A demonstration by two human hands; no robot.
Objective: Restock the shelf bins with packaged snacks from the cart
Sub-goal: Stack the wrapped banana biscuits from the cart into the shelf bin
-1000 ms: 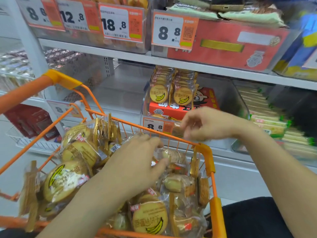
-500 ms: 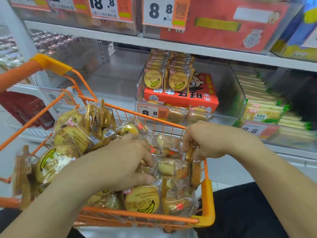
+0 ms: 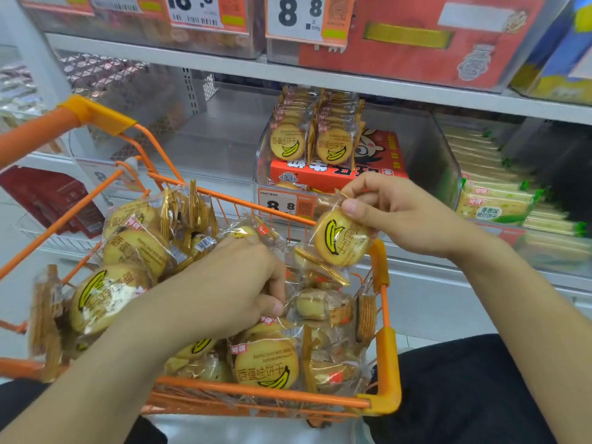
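Snack packets (image 3: 134, 251) are lying heaped in the orange cart (image 3: 386, 363), which is sitting at the lower left in front of the shelf (image 3: 224, 62). I am seeing my left hand (image 3: 230, 290) reaching down into the middle of that heap, its grip curling around packets there, though I cannot tell which one it is holding. Further right, my right hand (image 3: 394, 209) is hovering above the cart's far right corner, thumb and fingers pinching the clear wrapper of a banana biscuit packet (image 3: 341, 238) that is hanging just below them. Behind it, the clear shelf bin (image 3: 432, 155) is holding two upright rows of the same packets on a red box (image 3: 381, 161).
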